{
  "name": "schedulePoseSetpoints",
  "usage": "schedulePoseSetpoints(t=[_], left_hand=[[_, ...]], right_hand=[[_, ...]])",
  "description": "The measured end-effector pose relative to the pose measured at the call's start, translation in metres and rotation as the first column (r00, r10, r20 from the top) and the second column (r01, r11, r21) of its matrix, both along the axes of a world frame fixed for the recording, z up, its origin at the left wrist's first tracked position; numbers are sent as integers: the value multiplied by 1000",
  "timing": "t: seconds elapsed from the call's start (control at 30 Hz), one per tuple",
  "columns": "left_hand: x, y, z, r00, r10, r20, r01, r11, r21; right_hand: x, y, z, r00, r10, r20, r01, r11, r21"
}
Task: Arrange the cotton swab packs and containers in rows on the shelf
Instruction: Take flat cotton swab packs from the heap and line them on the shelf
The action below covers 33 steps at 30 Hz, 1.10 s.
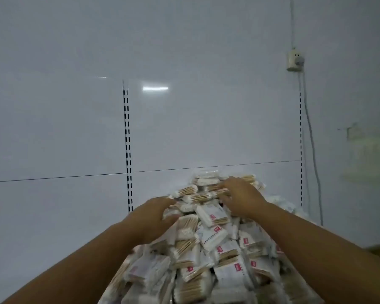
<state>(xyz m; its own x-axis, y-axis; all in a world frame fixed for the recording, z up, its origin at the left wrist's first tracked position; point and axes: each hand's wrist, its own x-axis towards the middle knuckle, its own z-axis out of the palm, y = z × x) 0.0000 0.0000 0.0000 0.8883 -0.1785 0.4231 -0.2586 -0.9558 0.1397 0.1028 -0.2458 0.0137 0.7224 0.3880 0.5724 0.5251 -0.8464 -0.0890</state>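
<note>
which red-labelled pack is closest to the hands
The white pack lying tilted between the left hand and right hand, high on the pile; the other red-labelled packs sit lower, nearer the camera.

The cotton swab packs (215, 244) carry small red labels and faint printed lines; all too blurred to read.
</note>
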Motion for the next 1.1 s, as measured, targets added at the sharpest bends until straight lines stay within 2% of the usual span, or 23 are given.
schedulePoseSetpoints(t=[0.17,0.3,0.37,0.43,0.53,0.6,0.73,0.8,0.87,0.9,0.97,1.0,1.03,1.1], left_hand=[[27,-4,16,996,79,-30,-76,993,94],[50,-9,32,991,134,-9,-133,987,91],[59,-12,34,988,152,-17,-150,985,90],[68,-15,36,987,159,-27,-156,984,91],[83,-21,43,989,144,-28,-145,989,-18],[92,-24,48,990,144,-12,-144,985,-98],[107,-26,52,990,138,-25,-140,969,-205],[112,-25,56,988,148,38,-130,948,-289],[115,-20,63,977,157,141,-75,882,-465],[115,-17,67,978,137,157,-18,807,-591],[111,-12,77,997,-28,72,75,580,-811],[109,-11,82,988,-151,3,76,476,-876],[108,-12,85,963,-266,-52,65,412,-909],[110,-14,85,923,-382,-54,98,366,-926]], right_hand=[[44,11,24,988,21,151,-14,999,-45],[77,21,45,949,89,304,-96,995,9],[92,25,51,950,126,284,-140,990,29],[105,28,54,963,188,191,-200,979,48],[121,31,58,951,257,172,-274,958,81],[129,33,61,945,257,200,-279,956,90],[135,37,64,948,282,150,-302,944,134],[135,37,69,934,319,159,-347,916,200],[131,37,79,908,395,139,-417,818,396],[128,37,84,880,463,105,-447,733,513],[115,37,93,764,645,-1,-470,557,685],[109,39,95,696,716,-47,-474,507,720],[103,43,95,648,758,-74,-482,483,731],[93,52,92,623,777,-85,-501,480,720]])
